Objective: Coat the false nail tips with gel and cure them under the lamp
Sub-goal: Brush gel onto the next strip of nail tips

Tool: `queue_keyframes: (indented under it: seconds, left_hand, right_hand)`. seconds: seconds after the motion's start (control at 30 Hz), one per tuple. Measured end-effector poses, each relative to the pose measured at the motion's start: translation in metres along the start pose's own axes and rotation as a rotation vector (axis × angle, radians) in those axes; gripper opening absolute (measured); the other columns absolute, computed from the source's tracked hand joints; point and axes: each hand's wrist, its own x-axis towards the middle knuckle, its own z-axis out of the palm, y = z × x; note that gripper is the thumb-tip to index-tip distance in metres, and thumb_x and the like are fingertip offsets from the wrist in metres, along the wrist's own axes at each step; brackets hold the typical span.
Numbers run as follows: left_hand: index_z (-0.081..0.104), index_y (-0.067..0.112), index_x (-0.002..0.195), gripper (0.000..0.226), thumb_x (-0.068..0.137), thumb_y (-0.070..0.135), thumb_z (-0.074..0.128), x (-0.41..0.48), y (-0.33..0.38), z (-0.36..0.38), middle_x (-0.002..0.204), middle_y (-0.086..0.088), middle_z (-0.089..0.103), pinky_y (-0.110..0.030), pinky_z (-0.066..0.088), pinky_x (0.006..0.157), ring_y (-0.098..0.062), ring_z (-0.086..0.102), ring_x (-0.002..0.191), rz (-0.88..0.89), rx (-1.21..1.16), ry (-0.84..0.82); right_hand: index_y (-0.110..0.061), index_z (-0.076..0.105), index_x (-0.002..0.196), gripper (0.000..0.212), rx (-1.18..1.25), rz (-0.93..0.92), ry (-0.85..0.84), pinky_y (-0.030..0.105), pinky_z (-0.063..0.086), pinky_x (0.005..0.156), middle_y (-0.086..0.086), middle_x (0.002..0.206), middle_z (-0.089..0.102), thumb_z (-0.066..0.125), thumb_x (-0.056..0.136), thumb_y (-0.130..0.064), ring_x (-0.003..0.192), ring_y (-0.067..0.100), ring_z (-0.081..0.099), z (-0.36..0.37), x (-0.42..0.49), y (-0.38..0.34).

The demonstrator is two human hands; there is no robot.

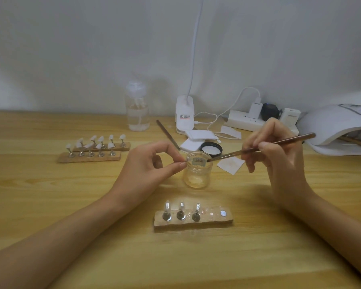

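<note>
My left hand (pixel 154 163) pinches a small stand with a false nail tip (pixel 198 161) and holds it over the open glass gel jar (pixel 197 174). My right hand (pixel 277 151) grips a brown brush (pixel 263 148), its bristle end touching the tip above the jar. In front of me lies a wooden holder (pixel 193 221) with three clear tips on metal stands. Two more holders (pixel 92 151) at the left carry several white tips. The white curing lamp (pixel 338 126) stands at the far right, with a holder partly visible inside.
The jar's black lid (pixel 212 148) lies behind the jar beside white wipes (pixel 194 140). A clear pump bottle (pixel 137 107), a white desk-lamp base (pixel 184 115), a power strip (pixel 250 119) with chargers and cables, and a second brush (pixel 168 134) sit toward the back.
</note>
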Motion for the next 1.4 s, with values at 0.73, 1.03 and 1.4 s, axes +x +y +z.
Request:
queue_keyframes:
  seconds: [0.73, 1.03, 1.4]
  left_hand:
    - [0.068, 0.021, 0.078, 0.015, 0.082, 0.011, 0.078, 0.0, 0.002, 0.002, 0.058, 0.032, 0.054, -0.008, 0.028, 0.048, -0.004, 0.033, 0.047, 0.09, 0.075, 0.026]
    - [0.068, 0.019, 0.078, 0.013, 0.081, 0.011, 0.079, 0.0, 0.002, 0.002, 0.056, 0.028, 0.053, -0.01, 0.028, 0.047, -0.004, 0.033, 0.047, 0.09, 0.064, 0.035]
    - [0.068, 0.021, 0.077, 0.014, 0.08, 0.013, 0.08, 0.0, 0.001, 0.002, 0.064, 0.027, 0.057, -0.009, 0.03, 0.05, -0.005, 0.035, 0.048, 0.088, 0.061, 0.038]
  right_hand:
    - [-0.018, 0.049, 0.078, 0.02, 0.188, 0.457, 0.084, 0.017, 0.039, 0.043, 0.003, 0.065, 0.067, 0.058, 0.089, -0.032, 0.054, 0.01, 0.056, 0.022, -0.005, 0.01]
    - [-0.018, 0.049, 0.076, 0.022, 0.173, 0.401, 0.076, 0.016, 0.037, 0.04, 0.006, 0.067, 0.068, 0.057, 0.09, -0.031, 0.05, 0.011, 0.053, 0.024, -0.006, 0.008]
    - [-0.017, 0.048, 0.078, 0.022, 0.141, 0.403, 0.108, 0.016, 0.035, 0.039, 0.006, 0.068, 0.069, 0.053, 0.097, -0.026, 0.048, 0.01, 0.05, 0.022, -0.006, 0.009]
